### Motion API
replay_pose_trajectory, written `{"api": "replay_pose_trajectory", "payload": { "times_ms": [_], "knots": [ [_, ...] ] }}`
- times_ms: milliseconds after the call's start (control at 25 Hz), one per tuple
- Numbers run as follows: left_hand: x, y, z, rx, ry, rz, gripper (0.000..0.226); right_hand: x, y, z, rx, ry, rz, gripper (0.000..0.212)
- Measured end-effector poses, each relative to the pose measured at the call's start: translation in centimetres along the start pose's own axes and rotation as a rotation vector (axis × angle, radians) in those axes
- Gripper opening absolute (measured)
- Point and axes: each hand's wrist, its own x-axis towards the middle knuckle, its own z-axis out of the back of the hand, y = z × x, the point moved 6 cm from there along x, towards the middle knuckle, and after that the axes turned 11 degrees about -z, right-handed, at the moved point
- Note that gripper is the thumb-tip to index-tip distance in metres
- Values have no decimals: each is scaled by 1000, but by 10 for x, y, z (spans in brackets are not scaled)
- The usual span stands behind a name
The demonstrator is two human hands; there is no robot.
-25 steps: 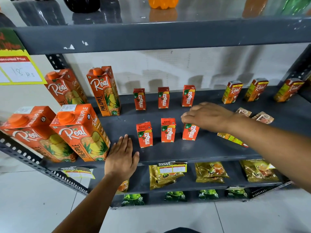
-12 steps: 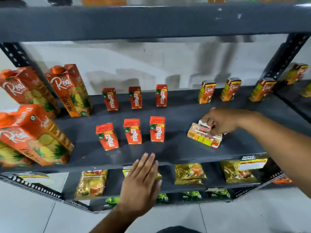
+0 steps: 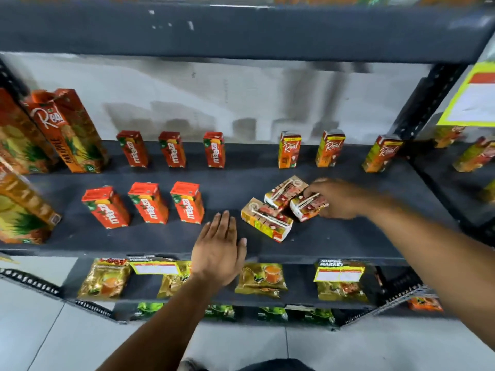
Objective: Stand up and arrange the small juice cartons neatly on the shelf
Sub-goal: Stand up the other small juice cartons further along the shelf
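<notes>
Three small Real juice cartons lie flat on the dark shelf (image 3: 334, 236): one at the front (image 3: 265, 223), one behind it (image 3: 284, 191), one to the right (image 3: 306, 207). My right hand (image 3: 337, 198) grips the right lying carton, fingers closed over its top. My left hand (image 3: 218, 250) rests flat at the shelf's front edge, fingers spread, holding nothing. Three small Real cartons (image 3: 289, 149) stand upright at the back right. Small red Maaza cartons stand in two rows of three, back (image 3: 171, 149) and front (image 3: 150, 202).
Tall Real pineapple cartons (image 3: 67, 129) stand at the left. An upper shelf (image 3: 241, 28) overhangs. Below, gold snack packets (image 3: 261, 279) and price labels (image 3: 338, 270) line the lower shelf. A neighbouring shelf (image 3: 455, 183) with more small cartons sits at the right.
The view shifted right. My right hand left the front Maaza carton, moved right to the lying Real cartons and closed on one. My left hand slid right along the shelf's front edge.
</notes>
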Motion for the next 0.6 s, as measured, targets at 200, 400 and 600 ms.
{"api": "replay_pose_trajectory", "payload": {
  "times_ms": [200,400,600],
  "knots": [
    [1,0,3,5,-21,1,61,4,-2,-9,-42,-121,-24,68],
    [1,0,2,-1,-32,2,59,-15,-50,-19,500,-527,-292,57],
    [2,1,-1,20,-14,6,62,-32,-92,-47,1097,-870,-764,66]
  ]
}}
